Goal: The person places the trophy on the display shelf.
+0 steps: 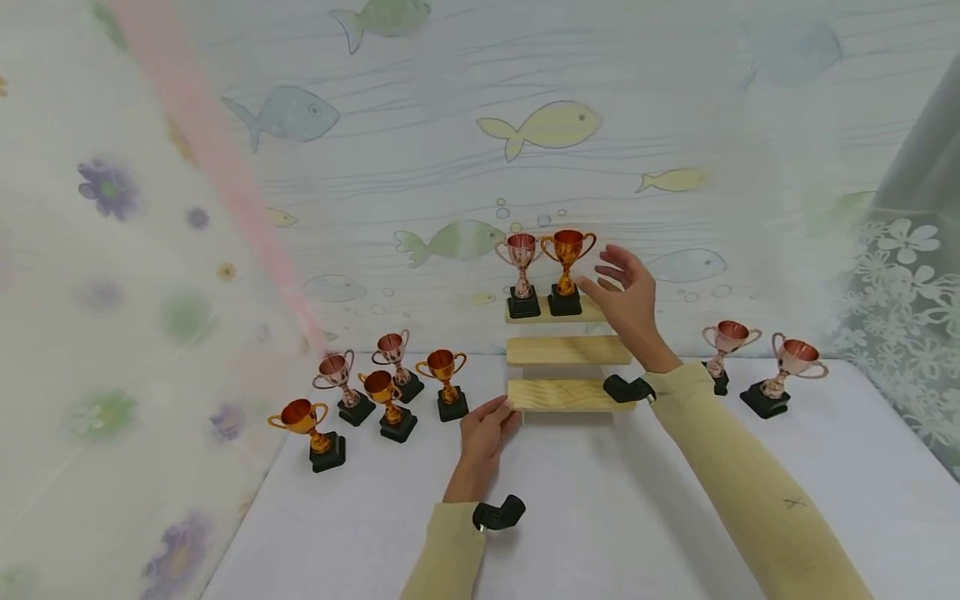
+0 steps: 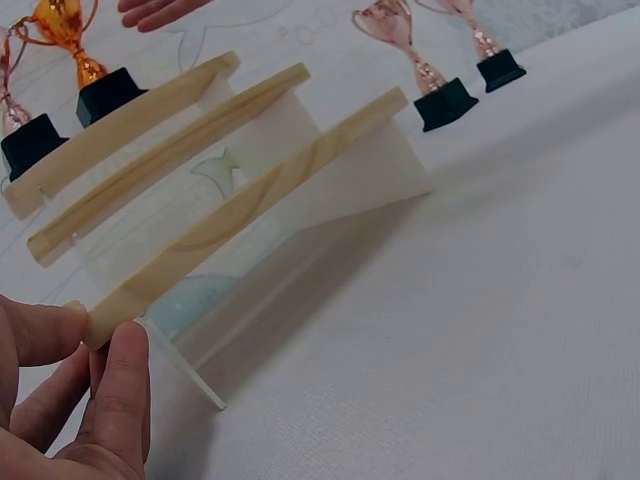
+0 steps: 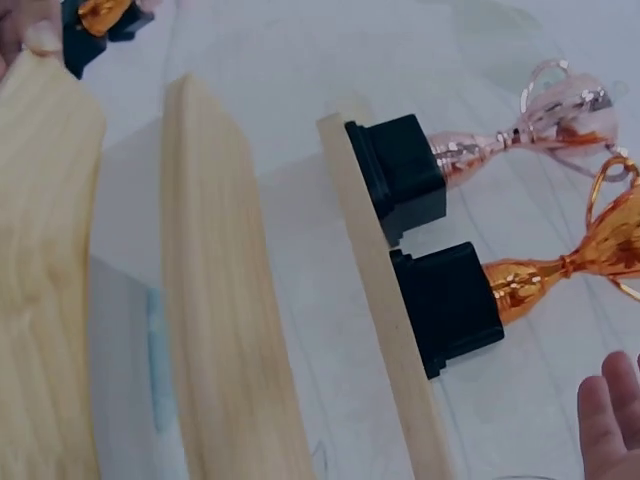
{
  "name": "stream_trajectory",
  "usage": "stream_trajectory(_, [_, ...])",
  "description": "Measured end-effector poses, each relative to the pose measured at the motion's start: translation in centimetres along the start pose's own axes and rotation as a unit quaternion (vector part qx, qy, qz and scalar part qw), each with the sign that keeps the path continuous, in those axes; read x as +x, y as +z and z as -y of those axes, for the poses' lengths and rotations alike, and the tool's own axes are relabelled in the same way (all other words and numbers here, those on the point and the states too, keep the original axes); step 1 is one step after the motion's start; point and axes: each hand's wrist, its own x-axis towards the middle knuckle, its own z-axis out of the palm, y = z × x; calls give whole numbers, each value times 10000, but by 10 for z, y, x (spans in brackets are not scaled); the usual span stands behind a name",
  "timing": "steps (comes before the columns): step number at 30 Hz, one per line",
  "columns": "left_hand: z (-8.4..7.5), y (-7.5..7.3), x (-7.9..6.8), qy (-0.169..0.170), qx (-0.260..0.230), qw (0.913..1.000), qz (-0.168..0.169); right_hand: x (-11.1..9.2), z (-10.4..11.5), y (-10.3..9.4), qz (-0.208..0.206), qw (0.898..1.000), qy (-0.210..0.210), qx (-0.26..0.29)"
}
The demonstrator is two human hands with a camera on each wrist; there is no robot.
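**Gold trophy cup (image 1: 567,243) and rose-gold trophy cup (image 1: 522,243) atop a 3-tier wooden stand (image 1: 566,350), w/ L-hand brace**

R hand (image 1: 630,302): fingers parted and loosely bent, gripping nothing, just beside the gold trophy cup; impossible to tell whether touching at the thumb. L hand (image 1: 482,435): pinching the L end of the bottom plank (image 1: 570,395) betw. thumb and fingers. Outward, on the top plank (image 1: 595,312): both cups upright on black bases, rose-gold at L, gold at R.

For good handling (judged): keep the L pinch firm but light, so as not to tip or skew the stand; withdraw R fingers clear of the thin handles, to avoid snagging; set each base flat and in line w/ the plank edge; grasp by stem or base, not handles.

Farther out, on the white tablecloth (image 1: 570,508): at L, five cups (image 1: 442,367) (3 gold, 2 rose-gold); at R, two rose-gold cups (image 1: 798,358).

Brands, labels: none legible on bases or planks. On R sleeve (image 1: 738,467): only a small dark X-like mark (image 1: 794,502). Behind: fish-print curtain (image 1: 540,129), w/o readable writing.
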Motion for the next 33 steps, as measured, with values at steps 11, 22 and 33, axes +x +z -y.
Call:
stream_trajectory(11, [-2,2,-2,-8,3,10000,6,-46,19,-48,117,9922,-517,-1130])
stream_trajectory(22, [-1,2,0,-56,-37,10000,-49,-97,14,-106,-329,9825,-1146,-1428])
stream_trajectory(33, [-2,2,-1,7,-50,9999,-100,-115,-3,-190,-1309,9704,-1397,-1472])
